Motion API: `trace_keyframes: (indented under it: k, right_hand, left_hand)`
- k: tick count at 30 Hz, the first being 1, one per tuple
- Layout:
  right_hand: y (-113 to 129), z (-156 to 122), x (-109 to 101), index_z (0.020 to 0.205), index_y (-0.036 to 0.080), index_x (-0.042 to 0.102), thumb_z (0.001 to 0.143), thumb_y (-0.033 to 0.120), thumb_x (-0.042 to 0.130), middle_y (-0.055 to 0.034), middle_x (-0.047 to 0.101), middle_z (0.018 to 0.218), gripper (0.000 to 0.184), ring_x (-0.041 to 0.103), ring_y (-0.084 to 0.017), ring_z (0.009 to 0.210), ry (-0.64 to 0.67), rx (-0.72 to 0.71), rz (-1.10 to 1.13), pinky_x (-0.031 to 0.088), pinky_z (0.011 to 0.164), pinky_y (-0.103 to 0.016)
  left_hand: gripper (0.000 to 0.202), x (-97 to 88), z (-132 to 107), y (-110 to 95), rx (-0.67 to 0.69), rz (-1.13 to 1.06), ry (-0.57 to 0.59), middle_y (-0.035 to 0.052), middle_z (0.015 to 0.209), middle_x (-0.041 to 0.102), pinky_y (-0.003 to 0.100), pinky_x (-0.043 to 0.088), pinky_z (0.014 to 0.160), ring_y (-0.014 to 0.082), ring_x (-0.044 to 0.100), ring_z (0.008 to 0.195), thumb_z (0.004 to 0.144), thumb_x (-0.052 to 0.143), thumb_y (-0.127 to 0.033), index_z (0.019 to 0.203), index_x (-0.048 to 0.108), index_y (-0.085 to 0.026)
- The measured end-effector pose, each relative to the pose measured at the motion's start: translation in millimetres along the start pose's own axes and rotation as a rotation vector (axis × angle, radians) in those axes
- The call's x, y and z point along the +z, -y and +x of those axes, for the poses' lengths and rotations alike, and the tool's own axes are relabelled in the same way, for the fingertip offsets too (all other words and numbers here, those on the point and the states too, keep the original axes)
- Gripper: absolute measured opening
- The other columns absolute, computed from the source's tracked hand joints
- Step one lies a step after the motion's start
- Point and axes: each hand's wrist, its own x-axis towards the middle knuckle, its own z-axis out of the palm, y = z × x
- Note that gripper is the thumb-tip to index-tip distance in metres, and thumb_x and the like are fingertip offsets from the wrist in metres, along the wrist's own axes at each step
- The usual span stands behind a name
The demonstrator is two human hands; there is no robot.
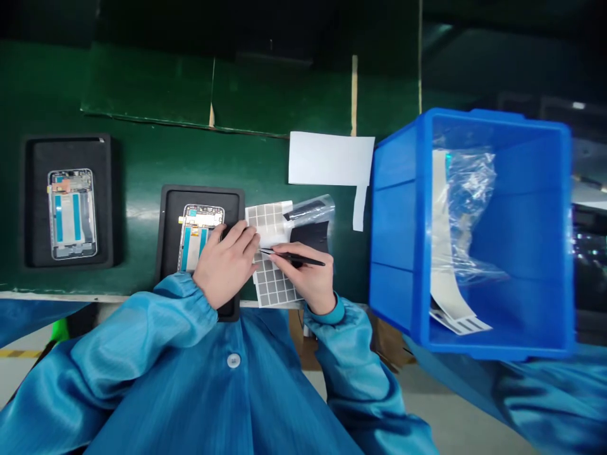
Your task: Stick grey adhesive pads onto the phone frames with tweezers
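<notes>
My right hand (310, 278) grips black tweezers (303, 258), their tips pointing left over a sheet of small grey square stickers (277, 287). Fingers stretched out, my left hand (227, 262) lies at the sheet's left edge, near the tweezer tips. It partly hides an opened phone (190, 243) with blue strips, which lies in a black tray (169, 215). Behind my right hand, a clear film with black pieces (310, 221) lies over part of the sheet. Whether a sticker is between the tweezer tips is too small to tell.
Another black tray (35, 208) with an opened phone (72, 215) stands at the left. White paper (329, 158) lies behind the sheet. A blue bin (396, 234) at the right holds clear plastic (469, 215) and backing strips (446, 253). Blue sleeves (554, 392) of another person show at the right edge.
</notes>
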Motion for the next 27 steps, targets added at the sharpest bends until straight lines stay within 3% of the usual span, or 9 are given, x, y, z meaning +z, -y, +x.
trace_keyframes:
  k: [11, 22, 27]
  right_hand:
    - [-2, 0, -3, 0.089, 0.023, 0.078, 0.081, 0.026, 0.082, -0.0031, 0.08, 0.087, 0.009, 0.076, -0.021, 0.079, 0.018, 0.029, 0.021, 0.062, 0.074, -0.035]
    - [3, -1, -3, 0.086, 0.025, 0.079, 0.077, 0.019, 0.084, -0.0018, 0.08, 0.085, 0.011, 0.075, -0.02, 0.076, -0.008, 0.031, 0.042, 0.061, 0.072, -0.033]
    - [27, -4, -15, 0.085, 0.027, 0.08, 0.074, 0.012, 0.086, 0.0, 0.08, 0.084, 0.019, 0.075, -0.019, 0.077, -0.092, 0.042, 0.1, 0.062, 0.071, -0.032]
  left_hand:
    - [0.044, -1.1, 1, -2, 0.009, 0.039, -0.002, 0.0099, 0.14, 0.062, 0.052, 0.04, 0.106, 0.0307, 0.05, 0.134, 0.096, 0.059, -0.035, 0.132, 0.062, -0.01]
    - [0.045, -1.1, 2, -1, 0.004, -0.014, 0.036, 0.0127, 0.141, 0.061, 0.054, 0.039, 0.108, 0.0327, 0.048, 0.135, 0.094, 0.061, -0.032, 0.134, 0.06, -0.01]
    - [0.07, -12.9, -8, 10, 0.052, -0.212, -0.042, 0.0169, 0.143, 0.057, 0.052, 0.04, 0.109, 0.0357, 0.047, 0.134, 0.083, 0.076, -0.044, 0.139, 0.054, -0.008]
